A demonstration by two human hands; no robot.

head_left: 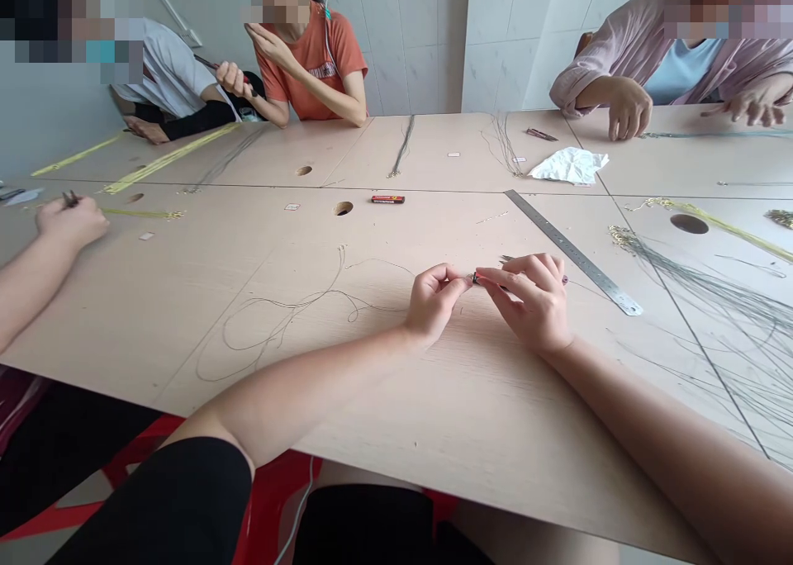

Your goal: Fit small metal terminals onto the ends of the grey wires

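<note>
In the middle of the table, my left hand is closed in a pinch, with a thin dark cord running from it in loose loops to the left. My right hand meets it fingertip to fingertip. Between its thumb and fingers shows the end of a small black-and-red item, mostly hidden, so its kind is unclear. Behind the right fingers a pointed metal tip and a purple end stick out; whether these are held cannot be told.
A steel ruler lies right of my hands, a battery beyond them. Bundled dark cords spread at the right near a table hole. Crumpled tissue lies farther back. Co-workers sit opposite; another person's hand is at left.
</note>
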